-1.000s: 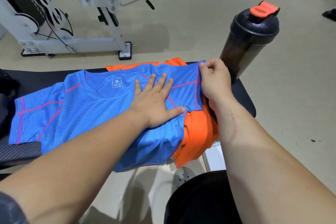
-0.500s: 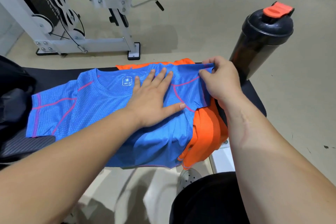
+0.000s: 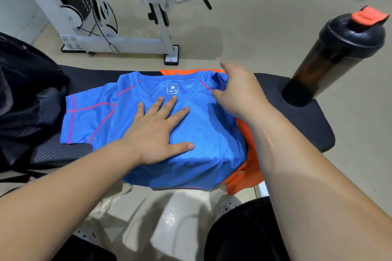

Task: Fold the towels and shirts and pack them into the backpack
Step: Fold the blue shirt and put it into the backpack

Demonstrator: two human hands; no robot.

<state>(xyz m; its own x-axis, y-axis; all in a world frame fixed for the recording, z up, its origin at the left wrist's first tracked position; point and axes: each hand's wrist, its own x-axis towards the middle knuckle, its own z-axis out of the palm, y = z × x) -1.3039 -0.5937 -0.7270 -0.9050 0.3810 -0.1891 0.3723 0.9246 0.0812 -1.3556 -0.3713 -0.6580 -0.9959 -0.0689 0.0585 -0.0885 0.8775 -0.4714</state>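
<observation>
A blue shirt (image 3: pixel 148 116) with pink seams lies collar away from me on a black padded bench (image 3: pixel 307 127). Its hem hangs over the near edge. My left hand (image 3: pixel 159 131) presses flat on the shirt's middle, fingers spread. My right hand (image 3: pixel 237 91) holds the shirt's right sleeve, bunched between thumb and fingers and drawn inward over the shoulder. An orange shirt (image 3: pixel 250 154) lies beneath the blue one and sticks out at the right and at the far edge. A black backpack (image 3: pixel 27 95) sits at the bench's left end.
A dark shaker bottle (image 3: pixel 339 55) with an orange cap stands on the bench's right end, close to my right hand. A white gym machine (image 3: pixel 118 17) stands on the floor beyond the bench. My knees and white shoes are below the near edge.
My right hand has carried the blue shirt's right sleeve inward, left toward the collar. My left hand has stayed pressed on the shirt's middle. The view has shifted, showing more of the backpack.
</observation>
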